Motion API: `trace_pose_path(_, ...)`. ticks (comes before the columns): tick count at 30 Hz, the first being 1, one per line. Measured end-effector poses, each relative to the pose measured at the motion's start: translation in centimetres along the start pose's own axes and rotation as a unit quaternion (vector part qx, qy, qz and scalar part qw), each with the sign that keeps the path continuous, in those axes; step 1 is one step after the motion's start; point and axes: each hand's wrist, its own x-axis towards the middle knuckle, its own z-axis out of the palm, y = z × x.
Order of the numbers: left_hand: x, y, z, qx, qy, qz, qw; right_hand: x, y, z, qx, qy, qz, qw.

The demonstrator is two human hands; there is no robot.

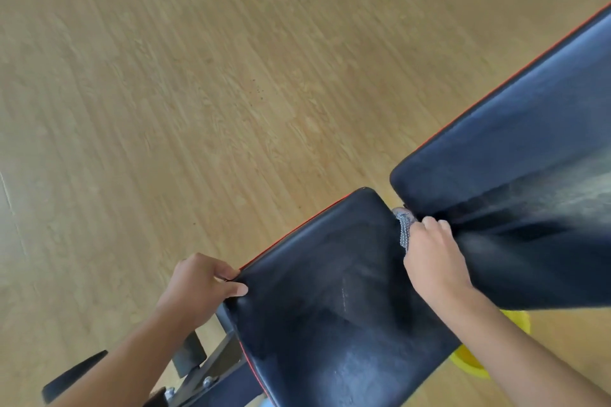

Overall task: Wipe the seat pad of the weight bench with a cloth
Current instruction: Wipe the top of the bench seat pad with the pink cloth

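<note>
The black seat pad (330, 301) of the weight bench, edged with red piping, fills the lower middle of the head view. My left hand (198, 284) grips its near left corner, thumb on top. My right hand (433, 254) presses a grey textured cloth (404, 228) against the pad's far edge, at the gap to the backrest. Most of the cloth is hidden under the fingers.
The long black backrest pad (515, 149) runs up to the right edge. Grey metal frame brackets (211, 363) and a black foot (72, 377) show below the left corner. A yellow object (469, 363) lies on the wooden floor (198, 76) under the bench.
</note>
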Motion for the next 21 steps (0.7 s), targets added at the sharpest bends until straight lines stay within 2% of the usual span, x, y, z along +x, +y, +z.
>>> trace_pose_path(2,-0.1,0.0,-0.2,0.01,0.0,0.004,1.0,3.5,-2.5,-0.6,0.036,0.016,-0.018,0.999)
trace_pose_path(5,-0.2,0.1,-0.4,0.014,0.002,0.016,1.0,8.3,-6.4,-1.4,0.097,-0.014,-0.055,0.994)
trace_pose_path(7,-0.4,0.2,-0.4,0.011,0.005,0.017,1.0,7.7,-5.3,-1.4,0.087,-0.01,-0.079,0.993)
trace_pose_path(10,-0.3,-0.1,-0.3,0.011,-0.001,0.023,1.0,0.4,1.2,0.2,0.05,-0.005,-0.037,0.998)
trace_pose_path(13,-0.7,-0.3,-0.5,0.015,-0.015,0.017,1.0,-4.8,5.1,0.8,-0.037,-0.072,0.02,0.996)
trace_pose_path(15,-0.8,-0.3,-0.6,-0.001,-0.025,0.0,1.0,-3.1,3.6,0.2,-0.037,-0.078,0.035,0.996)
trace_pose_path(19,-0.5,-0.9,-1.1,0.005,-0.035,-0.002,0.999,3.1,-2.3,-0.8,0.052,-0.019,0.01,0.998)
trace_pose_path(21,0.2,-1.7,-1.1,0.017,-0.041,0.0,0.999,2.3,-1.5,-0.6,0.071,-0.012,0.025,0.997)
